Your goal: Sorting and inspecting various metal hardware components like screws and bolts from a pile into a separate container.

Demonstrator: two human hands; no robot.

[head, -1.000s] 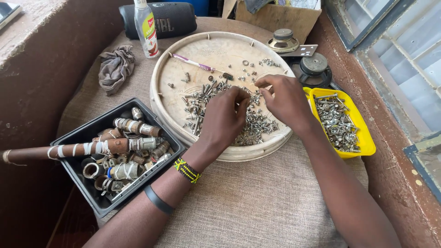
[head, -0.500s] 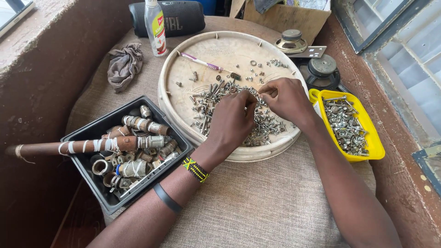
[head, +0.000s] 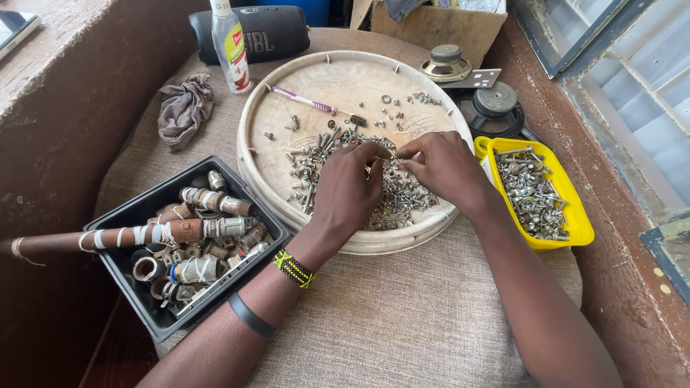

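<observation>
A makeshift repair workshop, set up on a round table draped in coarse beige cloth [head: 402,316] beside a rough plastered wall and a window. Marked as such by a shallow round cream tray [head: 287,93] heaped with loose metal screws, nuts and bolts [head: 410,194], a yellow plastic tub [head: 575,223] of sorted silver fasteners, a black plastic bin [head: 136,215] crammed with rusted, tape-wrapped pipe fittings [head: 208,230], bare loudspeaker drivers [head: 496,104], a crumpled grey rag [head: 183,108] and a worn cardboard box [head: 438,25].
</observation>
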